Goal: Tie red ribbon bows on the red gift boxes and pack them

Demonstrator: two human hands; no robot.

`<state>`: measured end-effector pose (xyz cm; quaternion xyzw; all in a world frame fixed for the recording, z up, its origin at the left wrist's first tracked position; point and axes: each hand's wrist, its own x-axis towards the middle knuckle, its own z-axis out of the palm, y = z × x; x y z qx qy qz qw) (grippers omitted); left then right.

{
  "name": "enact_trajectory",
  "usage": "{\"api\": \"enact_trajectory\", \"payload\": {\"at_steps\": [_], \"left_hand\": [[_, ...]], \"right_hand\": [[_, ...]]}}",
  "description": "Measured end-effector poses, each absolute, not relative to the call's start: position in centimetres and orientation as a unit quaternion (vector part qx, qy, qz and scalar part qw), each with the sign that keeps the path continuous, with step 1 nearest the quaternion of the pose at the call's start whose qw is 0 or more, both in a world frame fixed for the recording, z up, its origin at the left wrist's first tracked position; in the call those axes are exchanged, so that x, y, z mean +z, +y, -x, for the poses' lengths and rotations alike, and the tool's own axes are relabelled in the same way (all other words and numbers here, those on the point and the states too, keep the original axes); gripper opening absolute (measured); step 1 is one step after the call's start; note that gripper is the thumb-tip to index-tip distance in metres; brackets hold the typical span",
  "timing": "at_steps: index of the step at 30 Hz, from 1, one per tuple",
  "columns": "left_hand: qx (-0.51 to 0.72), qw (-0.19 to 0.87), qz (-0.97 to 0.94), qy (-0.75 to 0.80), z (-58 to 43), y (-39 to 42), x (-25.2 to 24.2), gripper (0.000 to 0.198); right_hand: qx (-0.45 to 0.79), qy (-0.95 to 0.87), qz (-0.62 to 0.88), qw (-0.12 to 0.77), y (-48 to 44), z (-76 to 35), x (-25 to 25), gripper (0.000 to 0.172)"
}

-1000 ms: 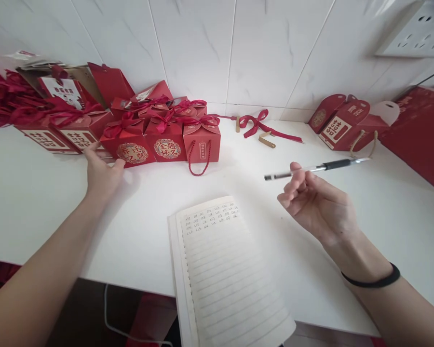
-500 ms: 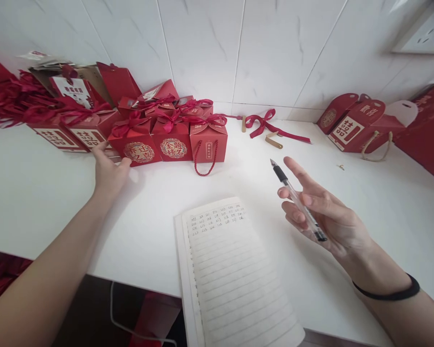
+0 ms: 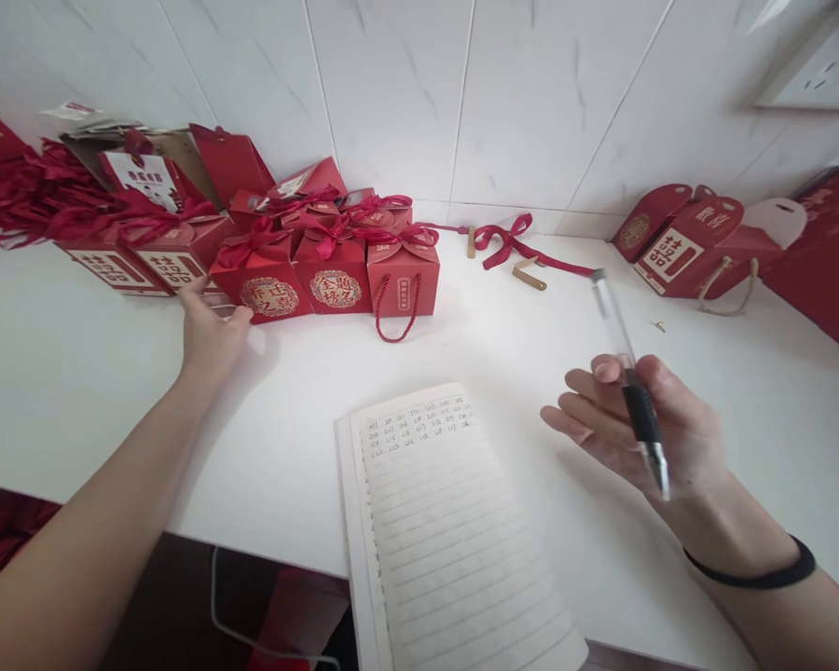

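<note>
My left hand (image 3: 213,345) is at the lower left corner of a red gift box (image 3: 241,266) with gold lettering and a ribbon bow. Its thumb lies along the box's front, and the other fingers are partly hidden between this box and its left neighbour. My right hand (image 3: 653,433), raised over the white table, pinches a clear pen (image 3: 641,401) with a black grip between thumb and index finger. The pen's tip points down toward the wrist, its other end up. An open lined notebook (image 3: 454,522) with handwritten numbers in its top rows lies between my hands.
Several more red boxes (image 3: 336,275) stand in a row along the tiled wall. A loose red ribbon (image 3: 507,240) and a gold tag (image 3: 529,275) lie right of them. More boxes (image 3: 695,242) sit at the right, below a wall socket (image 3: 821,70).
The pen has swung round in my right hand, its tip turning from away from me to toward my wrist. My left hand and the boxes stay about where they were.
</note>
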<state>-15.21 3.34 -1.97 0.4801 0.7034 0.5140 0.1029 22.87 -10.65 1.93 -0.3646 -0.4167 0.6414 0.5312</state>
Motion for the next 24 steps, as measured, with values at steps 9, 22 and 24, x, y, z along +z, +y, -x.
{"api": "enact_trajectory", "payload": {"at_steps": [9, 22, 24], "left_hand": [[0.508, 0.099, -0.486, 0.704, 15.3, 3.5, -2.2, 0.058], [0.544, 0.044, -0.514, 0.662, 16.2, 2.7, -2.9, 0.051], [0.54, -0.026, -0.52, 0.662, 16.1, 2.1, -2.8, 0.052]], "right_hand": [[0.655, -0.384, 0.388, 0.522, -11.0, -22.9, 2.1, 0.034], [0.663, -0.267, 0.413, 0.564, -10.0, -22.9, 0.6, 0.035], [0.65, -0.279, 0.408, 0.577, -9.9, -22.6, 0.6, 0.03]]}}
